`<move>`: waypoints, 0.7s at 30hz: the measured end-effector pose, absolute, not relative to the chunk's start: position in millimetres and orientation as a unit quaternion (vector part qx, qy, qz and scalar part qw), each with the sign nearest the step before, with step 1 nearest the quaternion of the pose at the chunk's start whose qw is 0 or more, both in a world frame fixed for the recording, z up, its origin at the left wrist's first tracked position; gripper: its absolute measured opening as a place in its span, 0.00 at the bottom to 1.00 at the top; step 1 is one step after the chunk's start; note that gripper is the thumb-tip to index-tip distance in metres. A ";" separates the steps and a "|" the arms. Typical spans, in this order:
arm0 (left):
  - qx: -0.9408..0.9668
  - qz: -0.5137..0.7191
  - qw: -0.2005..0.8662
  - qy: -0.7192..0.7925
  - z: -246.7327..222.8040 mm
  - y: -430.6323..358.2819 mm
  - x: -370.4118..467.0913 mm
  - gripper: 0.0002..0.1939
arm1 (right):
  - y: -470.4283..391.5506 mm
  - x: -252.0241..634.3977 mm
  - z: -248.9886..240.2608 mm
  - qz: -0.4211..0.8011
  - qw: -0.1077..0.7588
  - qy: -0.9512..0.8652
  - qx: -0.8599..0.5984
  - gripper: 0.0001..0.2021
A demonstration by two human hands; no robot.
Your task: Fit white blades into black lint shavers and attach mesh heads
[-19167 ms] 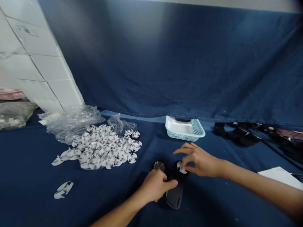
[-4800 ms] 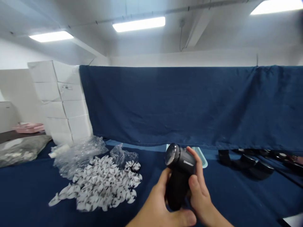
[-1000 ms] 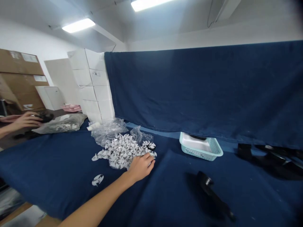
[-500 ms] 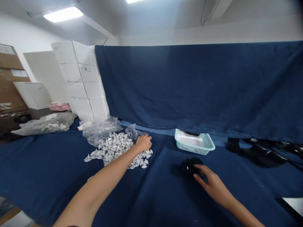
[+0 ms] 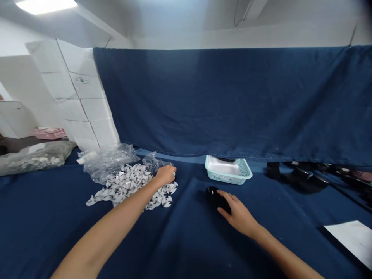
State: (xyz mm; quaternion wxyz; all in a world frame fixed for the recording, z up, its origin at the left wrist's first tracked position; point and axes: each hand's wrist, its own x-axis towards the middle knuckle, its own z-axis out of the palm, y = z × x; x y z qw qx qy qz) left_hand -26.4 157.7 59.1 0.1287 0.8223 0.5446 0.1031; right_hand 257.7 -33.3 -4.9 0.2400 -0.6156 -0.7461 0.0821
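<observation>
My left hand (image 5: 166, 174) is at the right side of a heap of small white, curved plastic pieces (image 5: 132, 180). Its fingers curl downward, and a small dark spot shows at the fingertips; what they hold, if anything, is hidden. My right hand (image 5: 237, 214) grips a smooth black rounded object (image 5: 214, 197) between thumb and fingers, low over the blue cloth. A small white mark shows on top of this object; its exact kind I cannot make out.
Behind the right hand stands a light-blue plastic basket (image 5: 228, 179) with a black item in it. Crumpled clear plastic (image 5: 112, 161) lies behind the heap. Several black parts (image 5: 305, 180) line the back right, near a white sheet (image 5: 353, 238). A blue curtain (image 5: 221, 100) hangs behind.
The view has swung to the right, so everything sits further left. In my right hand the black object has turned, showing a longer shape. My left hand stays at the heap, its fingers more curled.
</observation>
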 end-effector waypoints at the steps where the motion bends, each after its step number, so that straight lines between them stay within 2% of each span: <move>1: 0.818 0.136 0.146 0.539 63.7 152.2 -25.4 0.16 | -36.5 254.4 -7.4 0.084 0.245 -0.745 -0.615 0.26; 5: 0.799 0.254 0.267 0.476 73.9 109.2 -14.0 0.15 | -66.2 234.3 -12.0 0.103 0.260 -0.731 -0.622 0.28; 9: 0.768 0.315 0.413 0.375 59.1 48.4 2.9 0.11 | -93.4 219.4 0.2 0.157 0.226 -0.762 -0.586 0.27; 11: 0.749 0.331 0.456 0.349 49.8 27.0 7.9 0.08 | -96.1 217.7 5.6 0.181 0.238 -0.773 -0.560 0.24; 14: 0.734 0.341 0.487 0.329 42.7 13.7 9.1 0.09 | -88.4 219.0 1.2 0.187 0.306 -0.745 -0.562 0.23; 17: 0.729 0.352 0.494 0.318 41.9 12.6 8.3 0.08 | -77.7 219.3 -14.8 0.202 0.373 -0.699 -0.575 0.29; 21: 0.745 0.360 0.452 0.333 41.8 9.0 11.6 0.05 | -71.8 216.8 -30.6 0.267 0.377 -0.684 -0.564 0.33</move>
